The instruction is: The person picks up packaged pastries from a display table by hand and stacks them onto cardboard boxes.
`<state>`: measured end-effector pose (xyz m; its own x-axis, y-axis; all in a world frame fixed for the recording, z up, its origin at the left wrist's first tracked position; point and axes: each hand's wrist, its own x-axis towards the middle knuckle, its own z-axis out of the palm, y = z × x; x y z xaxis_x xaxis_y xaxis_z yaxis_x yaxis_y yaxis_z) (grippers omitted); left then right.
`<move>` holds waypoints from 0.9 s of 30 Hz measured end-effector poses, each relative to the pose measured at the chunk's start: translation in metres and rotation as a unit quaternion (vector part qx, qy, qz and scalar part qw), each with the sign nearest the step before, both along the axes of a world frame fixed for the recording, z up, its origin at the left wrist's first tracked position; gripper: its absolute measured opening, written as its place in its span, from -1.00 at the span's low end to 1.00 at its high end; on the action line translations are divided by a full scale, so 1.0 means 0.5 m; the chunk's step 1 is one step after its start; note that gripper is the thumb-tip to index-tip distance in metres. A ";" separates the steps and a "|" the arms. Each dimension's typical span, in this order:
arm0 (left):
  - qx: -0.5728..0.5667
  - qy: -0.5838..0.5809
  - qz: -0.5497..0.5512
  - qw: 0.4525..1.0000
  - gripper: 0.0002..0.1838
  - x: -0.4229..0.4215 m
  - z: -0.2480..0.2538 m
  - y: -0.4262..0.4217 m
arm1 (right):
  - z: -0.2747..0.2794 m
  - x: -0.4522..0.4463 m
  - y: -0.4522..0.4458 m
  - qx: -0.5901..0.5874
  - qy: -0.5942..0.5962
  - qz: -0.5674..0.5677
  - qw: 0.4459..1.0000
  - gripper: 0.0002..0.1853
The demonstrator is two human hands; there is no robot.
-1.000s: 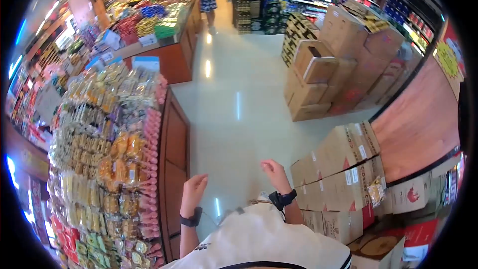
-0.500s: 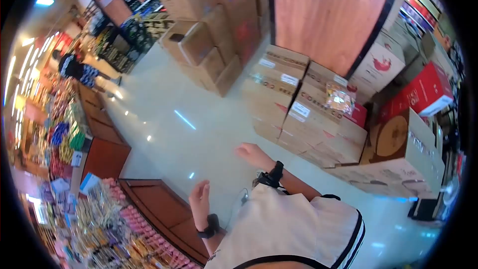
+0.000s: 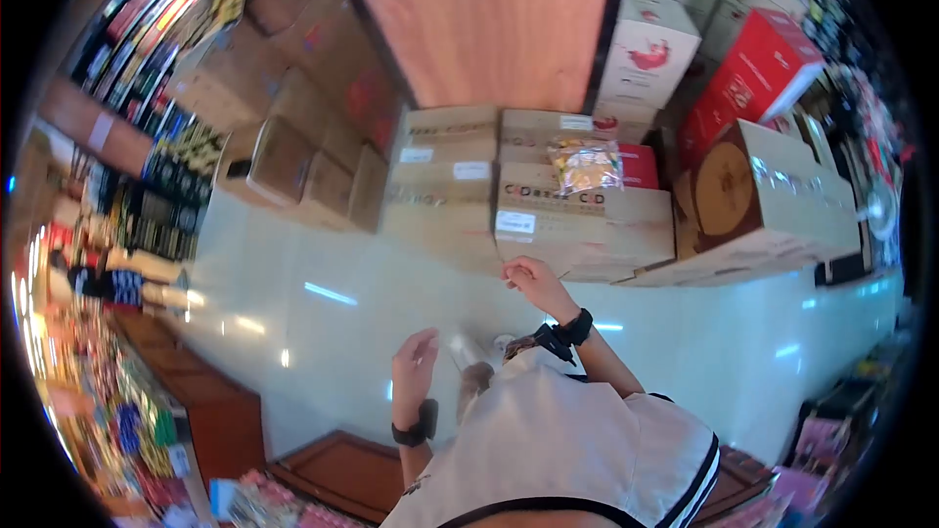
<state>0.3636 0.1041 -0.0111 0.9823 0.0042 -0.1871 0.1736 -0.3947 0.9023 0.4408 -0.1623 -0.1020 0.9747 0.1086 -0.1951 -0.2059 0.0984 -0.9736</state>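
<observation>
My left hand (image 3: pixel 415 360) is in the air above the floor, fingers loosely bent and apart from the thumb, with nothing in it. My right hand (image 3: pixel 533 286) hangs further forward, its fingers half curled, and I see nothing in it. Both wrists wear black bands. Nearest beyond my right hand are the stacked cardboard boxes (image 3: pixel 553 220), which appear apart from it. On top of them lies a clear plastic packet (image 3: pixel 587 166) with yellowish and orange contents.
Brown cartons (image 3: pixel 323 161) are piled at the left of a wooden panel (image 3: pixel 479 20). At the right stand an open carton (image 3: pixel 787 200) and a red box (image 3: pixel 748 78). A wooden display counter (image 3: pixel 220 411) and a distant person (image 3: pixel 103 284) are at the left.
My view has turned to the right, so the boxes now lie straight ahead and the counter has slid lower left. Both hands stay raised with nothing seen in them.
</observation>
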 end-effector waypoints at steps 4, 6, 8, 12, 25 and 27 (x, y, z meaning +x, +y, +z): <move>-0.001 -0.025 -0.085 0.996 -0.77 0.103 0.002 0.003 | 0.008 -0.001 -0.023 0.047 -0.002 -0.086 0.995 -0.75; 0.005 -0.037 -0.139 0.990 -0.78 0.153 -0.005 0.015 | 0.033 -0.012 -0.011 0.083 0.027 -0.126 0.988 -0.74; 0.000 -0.045 -0.185 0.982 -0.78 0.198 0.002 0.024 | 0.067 -0.004 0.002 0.102 0.023 -0.173 0.979 -0.73; -0.056 -0.048 -0.254 0.964 -0.76 0.289 -0.003 0.023 | 0.135 -0.013 0.057 0.079 0.007 -0.207 0.975 -0.75; -0.078 -0.023 -0.350 0.933 -0.76 0.388 -0.093 0.062 | 0.119 -0.089 0.105 0.162 0.065 -0.379 0.909 -0.69; -0.111 -0.023 -0.356 0.928 -0.76 0.399 -0.068 0.048 | 0.153 -0.081 0.101 0.141 0.065 -0.385 0.910 -0.70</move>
